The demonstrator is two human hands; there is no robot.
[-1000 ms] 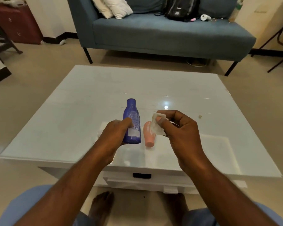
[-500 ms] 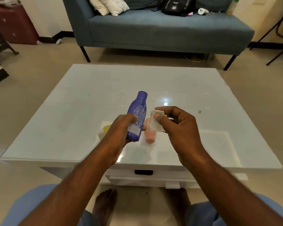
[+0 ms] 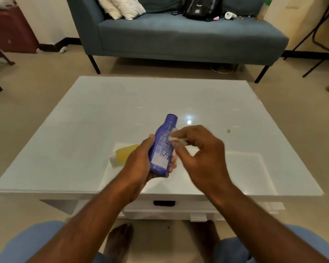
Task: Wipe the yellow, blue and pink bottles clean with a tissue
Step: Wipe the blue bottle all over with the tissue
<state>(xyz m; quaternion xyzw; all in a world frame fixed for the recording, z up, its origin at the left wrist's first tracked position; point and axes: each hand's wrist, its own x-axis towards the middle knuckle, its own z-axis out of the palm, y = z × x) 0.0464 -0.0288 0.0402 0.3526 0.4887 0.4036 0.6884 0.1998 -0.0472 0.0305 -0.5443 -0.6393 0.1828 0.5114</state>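
The left hand (image 3: 141,164) grips the blue bottle (image 3: 162,147) by its lower half, thumb on the near side and fingers curled round the far side, holding it above the white table (image 3: 84,130) with the cap tipped up and away. The right hand (image 3: 201,154) pinches a small white tissue (image 3: 174,137) between thumb and fingertips and presses it against the bottle's right shoulder — the hand is blurred, so the exact lie of each finger cannot be told. The yellow bottle (image 3: 124,154) lies on its side on the tabletop just left of the left hand, its white cap pointing left, partly hidden behind the wrist. The pink bottle cannot be made out; the hands cover the spot behind them. Both hands work over the near middle of the table, well in from its left and right edges and not far from the near edge, where a drawer with a dark handle slot (image 3: 164,203) sits below. The far half of the tabletop lies bare but for a small crumb (image 3: 228,130) to the right. Beyond the far edge a strip of floor separates the table from a blue sofa (image 3: 179,38) carrying pillows (image 3: 125,6) and a black bag (image 3: 201,6). Bare feet (image 3: 118,242) rest on the floor under the near edge.
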